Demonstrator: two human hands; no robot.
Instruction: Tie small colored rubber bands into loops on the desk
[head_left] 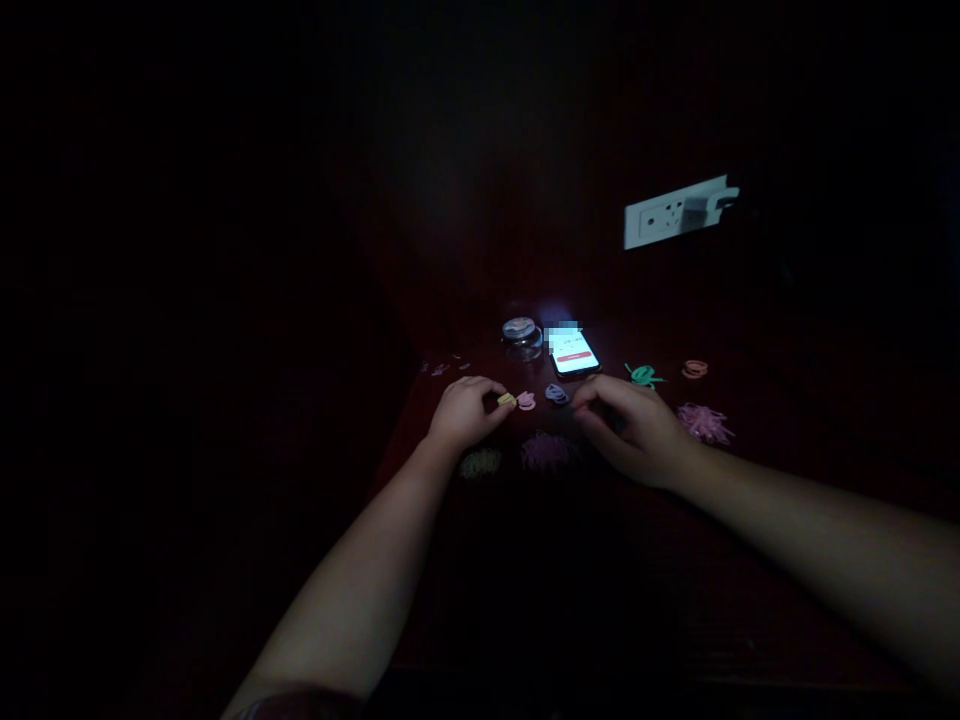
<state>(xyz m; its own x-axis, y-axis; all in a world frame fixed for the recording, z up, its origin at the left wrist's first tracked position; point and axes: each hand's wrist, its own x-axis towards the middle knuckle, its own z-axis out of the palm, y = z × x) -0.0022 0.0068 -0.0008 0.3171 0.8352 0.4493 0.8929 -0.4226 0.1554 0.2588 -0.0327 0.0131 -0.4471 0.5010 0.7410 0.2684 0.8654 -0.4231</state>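
Darkness swallows most of the tabletop (750,560); the phone (574,356) screen's top is blurred out, and the right hand (626,425) hides its own fingertips.

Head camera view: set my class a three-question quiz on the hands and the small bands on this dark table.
1. True or false: the left hand pinches a yellow band.
2. Which lit thing lies beyond the hands? A) phone B) lamp C) laptop
3. Which band colour lies right of the phone?
Key: 1 true. 2 A. 3 green band. The right hand holds nothing visible.
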